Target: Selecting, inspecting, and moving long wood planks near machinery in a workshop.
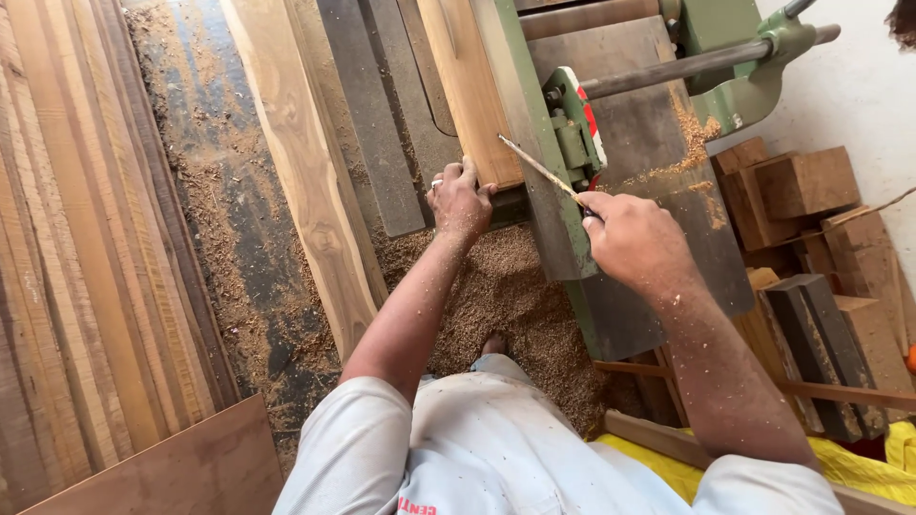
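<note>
My left hand (460, 198) grips the near end of a long reddish wooden board (468, 86) that stands on edge against the green fence (520, 124) of a woodworking planer. A ring shows on one finger. My right hand (634, 238) holds a thin wooden stick (539, 169) whose far tip points toward the board's end, beside the red and green cutter guard (579, 119). The machine's grey steel table (649, 143) lies under my right hand and carries a scatter of sawdust.
Long planks (305, 162) lie on the sawdust-covered floor (219, 210) at left, with more stacked boards (67, 238) further left. Wood blocks (806, 181) and dark offcuts (821, 343) pile at right by a white wall. A yellow sheet (859, 467) lies bottom right.
</note>
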